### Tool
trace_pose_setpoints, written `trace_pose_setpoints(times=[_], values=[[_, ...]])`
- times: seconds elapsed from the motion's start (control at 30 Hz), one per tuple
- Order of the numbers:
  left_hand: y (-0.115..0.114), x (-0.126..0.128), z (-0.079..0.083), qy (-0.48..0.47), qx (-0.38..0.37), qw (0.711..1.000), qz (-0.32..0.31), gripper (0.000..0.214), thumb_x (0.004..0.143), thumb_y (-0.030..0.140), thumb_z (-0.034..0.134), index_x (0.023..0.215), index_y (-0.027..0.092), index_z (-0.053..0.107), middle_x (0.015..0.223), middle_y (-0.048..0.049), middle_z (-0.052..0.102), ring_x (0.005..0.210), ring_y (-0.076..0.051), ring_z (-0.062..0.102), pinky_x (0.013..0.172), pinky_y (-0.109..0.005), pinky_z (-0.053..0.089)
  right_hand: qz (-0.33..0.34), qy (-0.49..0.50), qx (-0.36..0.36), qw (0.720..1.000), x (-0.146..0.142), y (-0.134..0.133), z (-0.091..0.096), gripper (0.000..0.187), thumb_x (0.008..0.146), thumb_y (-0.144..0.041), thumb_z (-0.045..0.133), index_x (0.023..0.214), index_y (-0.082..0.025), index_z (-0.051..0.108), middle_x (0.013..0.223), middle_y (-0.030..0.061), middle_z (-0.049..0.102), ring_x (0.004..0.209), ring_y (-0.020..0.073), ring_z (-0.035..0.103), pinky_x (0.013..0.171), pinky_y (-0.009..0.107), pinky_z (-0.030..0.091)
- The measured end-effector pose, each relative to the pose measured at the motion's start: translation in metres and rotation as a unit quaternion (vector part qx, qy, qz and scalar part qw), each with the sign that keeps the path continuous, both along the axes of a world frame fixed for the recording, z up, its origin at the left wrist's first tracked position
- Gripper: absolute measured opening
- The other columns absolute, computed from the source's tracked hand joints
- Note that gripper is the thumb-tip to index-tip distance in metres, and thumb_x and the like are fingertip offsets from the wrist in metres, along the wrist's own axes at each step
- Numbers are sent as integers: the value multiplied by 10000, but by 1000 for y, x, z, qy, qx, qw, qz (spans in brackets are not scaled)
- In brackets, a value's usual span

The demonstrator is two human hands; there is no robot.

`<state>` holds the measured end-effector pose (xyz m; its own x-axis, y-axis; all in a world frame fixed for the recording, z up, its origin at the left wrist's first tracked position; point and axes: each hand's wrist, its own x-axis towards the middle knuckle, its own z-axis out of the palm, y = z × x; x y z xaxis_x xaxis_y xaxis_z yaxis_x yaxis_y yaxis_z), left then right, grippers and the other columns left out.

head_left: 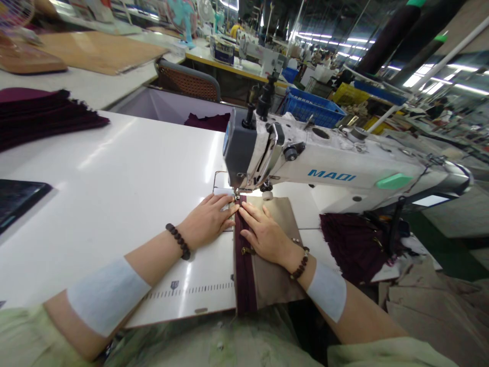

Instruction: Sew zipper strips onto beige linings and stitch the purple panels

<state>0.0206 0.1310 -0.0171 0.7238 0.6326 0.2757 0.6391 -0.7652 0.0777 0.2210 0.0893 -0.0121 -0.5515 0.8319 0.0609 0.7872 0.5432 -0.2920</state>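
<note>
Maroon zipper strip (245,285) under fingers (250,218)

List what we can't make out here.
Cloth under right hand: head view, covered by the hand.
Needle tip of machine: head view, too small.
Screen text, if any: head view, too small and bright.
Dark device: head view, cut off by left edge.

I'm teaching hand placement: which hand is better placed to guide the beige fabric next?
Probably the right hand: it lies over the beige fabric, fingertips near the maroon strip. The left hand lies mostly left of that strip, farther from the beige.
</note>
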Motion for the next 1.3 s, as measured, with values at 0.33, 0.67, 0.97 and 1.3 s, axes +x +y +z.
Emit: trace_pose_setpoints(times=[0.33, 0.67, 0.97, 1.3], values=[[-77, 1, 35, 33, -32, 991, -128, 229, 856, 194, 486, 1046, 138, 602, 1073, -97, 586, 989, -210, 538, 930, -379, 418, -9, 3, 3, 1000, 0, -1, 1, 486, 903, -284, 421, 1353, -113, 356, 1437, 86, 249, 1338, 201, 213, 1089, 465, 178], [-131, 16, 22, -160, 36, 976, -144, 371, 933, 101, 264, 834, 88, 621, 821, -79, 638, 809, -165, 567, 765, -278, 498, 3, -20, 10, 1000, 0, 0, 8, 474, 905, -272, 422, 1348, -111, 366, 1419, 102, 289, 1324, 210, 238, 1098, 491, 125], [-134, 15, 10, -136, -23, 978, -154, 320, 930, 121, 276, 868, 141, 589, 839, -83, 614, 849, -163, 549, 846, -311, 473, 11, -7, 16, 1000, 2, 1, 4, 482, 907, -286, 406, 1354, -117, 344, 1434, 82, 260, 1337, 195, 209, 1097, 472, 176], [-139, 20, 9, -101, -58, 982, -146, 195, 907, 149, 390, 857, 150, 579, 828, -70, 613, 848, -159, 556, 879, -299, 453, 20, -10, 19, 1000, 3, 2, 0, 493, 900, -279, 392, 1361, -112, 339, 1429, 110, 262, 1342, 193, 206, 1094, 484, 191]])
